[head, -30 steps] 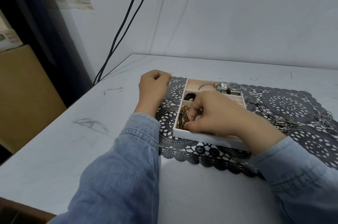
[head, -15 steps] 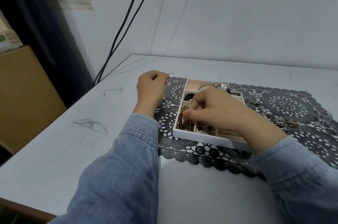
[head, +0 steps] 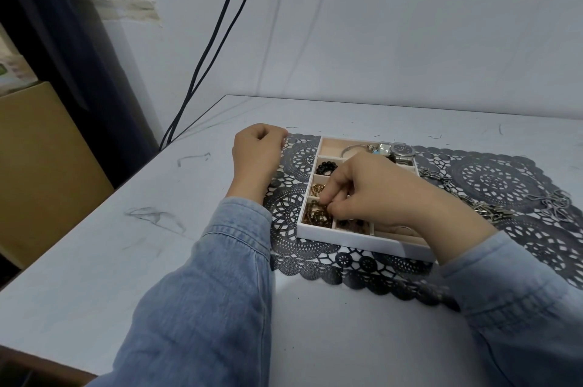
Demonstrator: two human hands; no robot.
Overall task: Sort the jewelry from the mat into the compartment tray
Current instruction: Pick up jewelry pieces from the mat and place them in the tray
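resting on the mat's (head: 299, 156) far-left corner, my left hand (head: 258, 156) is clenched, nothing visible in it. my right hand (head: 378, 194) pinches the gold pieces (head: 315, 214) in the tray's (head: 347, 239) near-left compartment. silver chains (head: 492, 213) lie on the mat's right side: light, limp and tangle-prone, i judge, so best pinched at one end and lifted slowly.

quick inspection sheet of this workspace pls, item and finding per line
surface: scuffed pale table; black lace-pattern mat lies on it
job's things: white compartment tray on the mat holds small gold pieces, black bead ring, silver watch; silver chains on the mat, right of it
clutter: nothing seen
hands: left hand fisted at the mat's far-left corner; right hand pinches the gold pieces
cables: two dark cables run down the pale wall
surroundings: brown cardboard box left
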